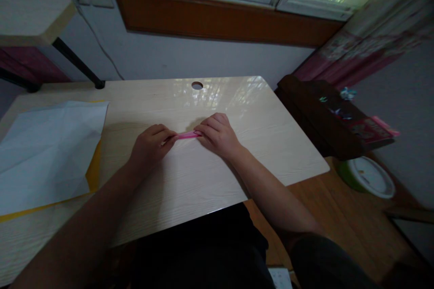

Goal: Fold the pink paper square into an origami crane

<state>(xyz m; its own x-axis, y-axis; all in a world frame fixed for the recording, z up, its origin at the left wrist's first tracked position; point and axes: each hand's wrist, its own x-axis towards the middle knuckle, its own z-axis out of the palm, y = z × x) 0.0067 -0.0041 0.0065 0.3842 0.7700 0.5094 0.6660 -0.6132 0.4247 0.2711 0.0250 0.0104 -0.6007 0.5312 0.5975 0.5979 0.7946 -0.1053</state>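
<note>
Between my two hands stretches a narrow pink strip point(187, 135), thin and roughly level, just above or on the desk top; what kind of thing it is I cannot make out. My left hand point(151, 144) pinches its left end between thumb and fingers. At the other end my right hand point(218, 134) is closed on it, fingers bent over and hiding that end. Both hands are over the middle of the pale wood-grain desk point(190, 198).
A creased white sheet point(50, 149) lies over a yellow sheet point(94, 171) on the desk's left. A shelf point(34, 18) on black legs stands behind it. The desk has a cable hole point(197, 85) near the wall. Right of it are a dark cabinet point(312, 117) and a round bin point(371, 177).
</note>
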